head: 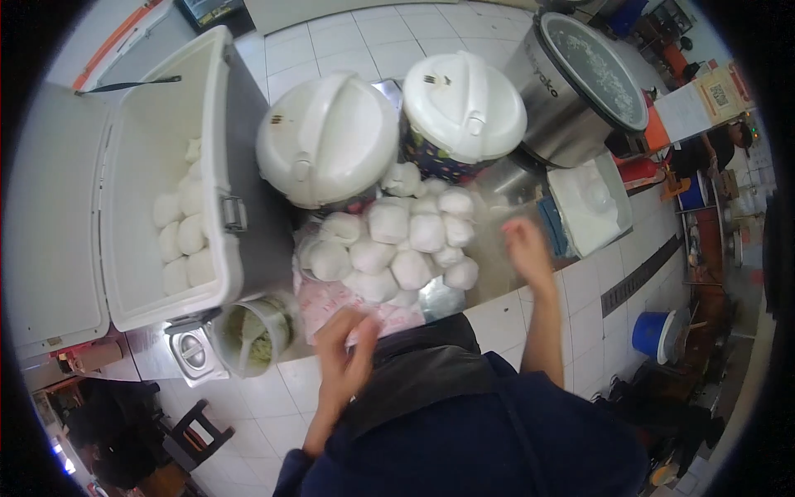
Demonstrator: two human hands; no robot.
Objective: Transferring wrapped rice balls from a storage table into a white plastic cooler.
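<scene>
A pile of white, rounded wrapped bundles [388, 248] stands on the metal counter [495, 255] before me, partly on a sheet with pink print [326, 304]. At the near edge of that sheet is my left hand [346, 348], thumb and fingers apart, nothing visible in it. My right hand [528, 255] hovers over the counter, right of the pile and apart from it. It is blurred, and its fingers are partly hidden. Farther right, a folded blue cloth [551, 225] lies beside a tray with white sheets [587, 205].
An open cooler box [235, 143] on the left holds more white bundles [186, 233]. Two white-lidded rice cookers [329, 140] and a large steel cooker [553, 93] line the back. A tub with a spatula [273, 317] sits at the near left. Other people are at both sides.
</scene>
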